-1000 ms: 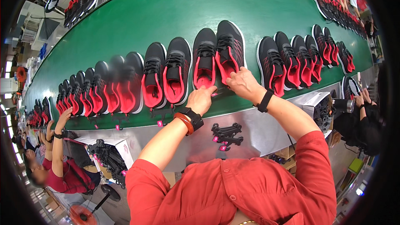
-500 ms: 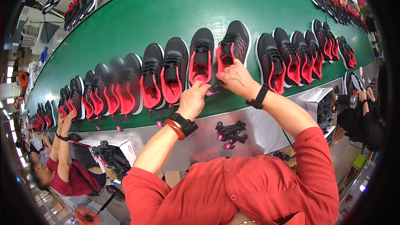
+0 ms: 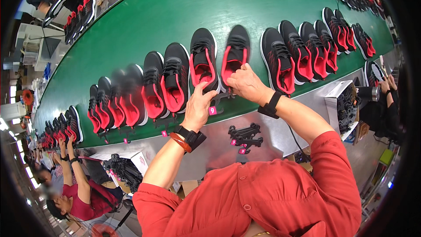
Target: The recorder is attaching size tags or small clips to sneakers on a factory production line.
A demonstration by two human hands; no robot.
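Note:
Two black sneakers with pink-red lining stand heel toward me on the green conveyor belt (image 3: 144,17). My left hand (image 3: 198,107) pinches the heel of the left sneaker (image 3: 203,46), thumb and finger at its collar. The right sneaker (image 3: 237,44) has my right hand (image 3: 249,84) closed on its heel edge. Between the hands, a black plastic shoe hanger (image 3: 227,95) with a pink tag (image 3: 213,110) hangs at the heels. My fingers partly hide where it meets the shoes.
More sneakers stand in rows to the left (image 3: 175,66) and right (image 3: 277,59). Several loose black hangers (image 3: 245,135) lie on the metal ledge (image 3: 210,149) before me. A box of hangers (image 3: 344,105) is at the right, another (image 3: 123,166) at the left. Co-workers stand along the line.
The right sneaker has turned from leaning right to nearly straight and come closer to the left one. The hanger and its tag now show more between my hands. The view has tilted slightly.

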